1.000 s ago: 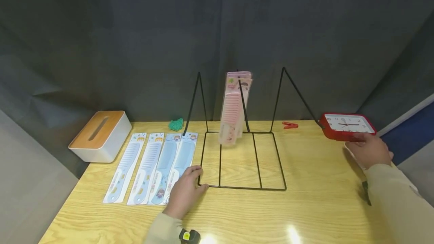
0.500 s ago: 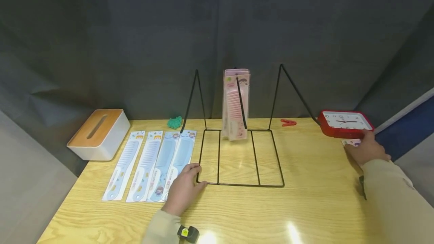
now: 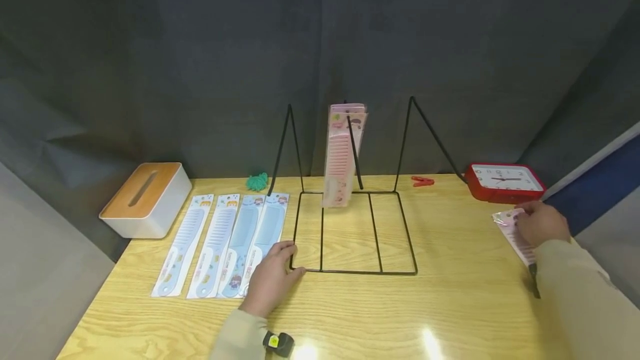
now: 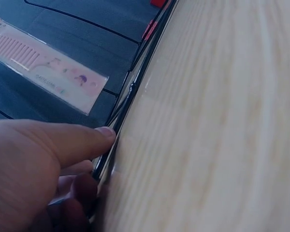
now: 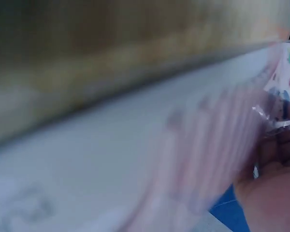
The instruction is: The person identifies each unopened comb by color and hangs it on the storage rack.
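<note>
A black wire rack stands mid-table, and pink packaged combs hang on its middle hook. My left hand grips the rack's front left corner; in the left wrist view its thumb presses on the wire while the other fingers curl below. My right hand pinches another pink packaged comb near its top end, just in front of the red clock. Close up in the right wrist view, this comb looks blurred and slants along the table, partly hidden by the hand in the head view.
Several blue packaged combs lie side by side left of the rack. A white tissue box with a wooden lid stands at the back left. Behind the rack are a green tangled bundle and a red clip.
My right hand has drawn back from the clock's lower edge and slightly left, bringing the pink comb into view. The hanging combs sway on the hook. My left hand stays on the rack.
</note>
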